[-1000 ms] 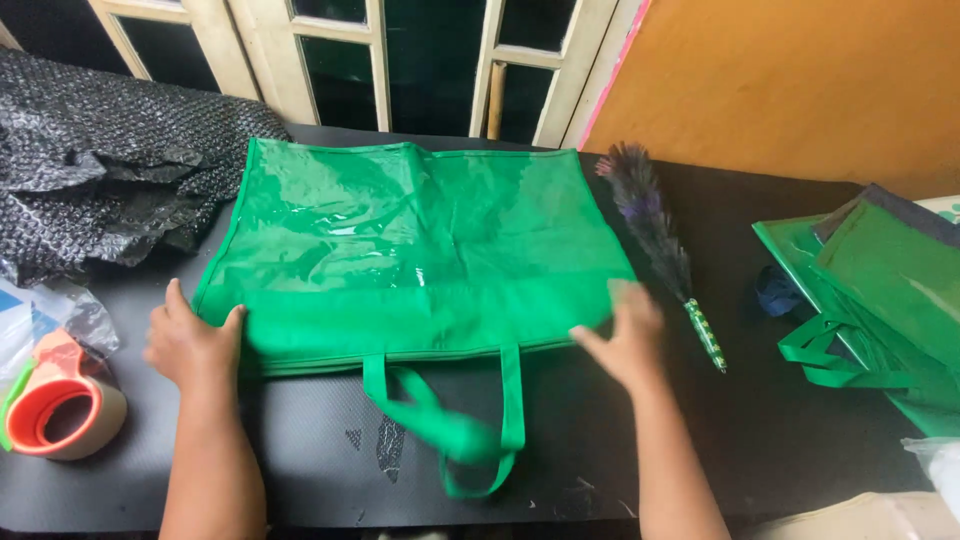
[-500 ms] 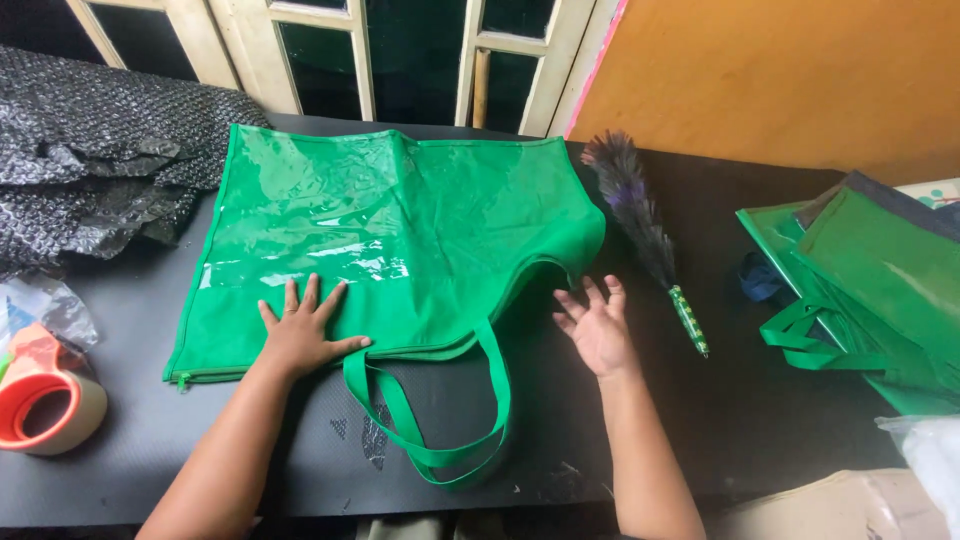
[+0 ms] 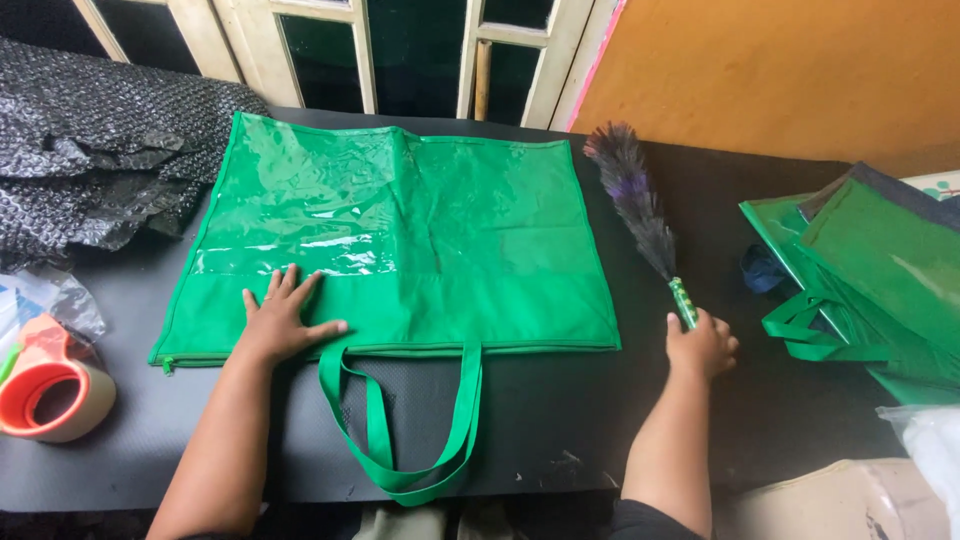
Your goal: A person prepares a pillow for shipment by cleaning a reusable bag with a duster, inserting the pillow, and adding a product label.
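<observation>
A large green bag (image 3: 420, 250) with a clear plastic window lies flat on the black table (image 3: 560, 420), its two handles hanging toward me. My left hand (image 3: 280, 322) presses flat on the bag's lower left part, fingers spread. To the right of the bag lies a feather duster (image 3: 640, 215) with dark purple-black feathers and a green patterned handle. My right hand (image 3: 702, 345) is closed around the lower end of that handle.
Black bubble wrap (image 3: 90, 150) is heaped at the back left. An orange and white tape dispenser (image 3: 50, 385) sits at the left edge beside clear plastic. A stack of green bags (image 3: 870, 280) lies at the right. Window frames and an orange wall stand behind.
The bag has been smoothed flat, its right corner now laid out. My right hand moved from beside the bag to the duster's handle and closed on it. My left hand stays on the bag.
</observation>
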